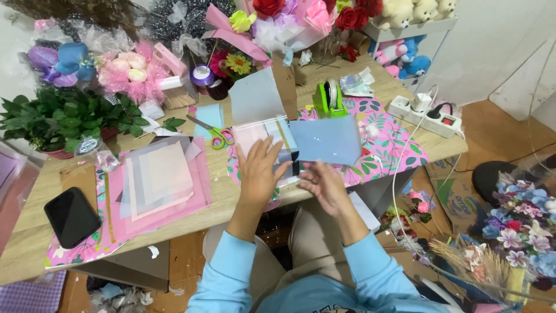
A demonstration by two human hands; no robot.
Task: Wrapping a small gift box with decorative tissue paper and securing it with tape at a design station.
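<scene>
At the desk's front edge, the right hand [328,186] pinches a pale blue paper sheet [326,139] by its lower edge; the left hand [259,172] lies flat, fingers spread, on pastel sheets [263,136]. Scissors [215,135], a green tape dispenser [328,98] and a phone [72,217] crowd the wooden table [220,179]; blur hides the fingertips.

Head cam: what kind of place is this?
Most likely a small craft or gift-wrapping workspace, perhaps a florist's bench. A wooden table holds stacked paper sheets, scissors and a green tape dispenser, ringed by artificial bouquets. The right hand holds blue paper.
</scene>
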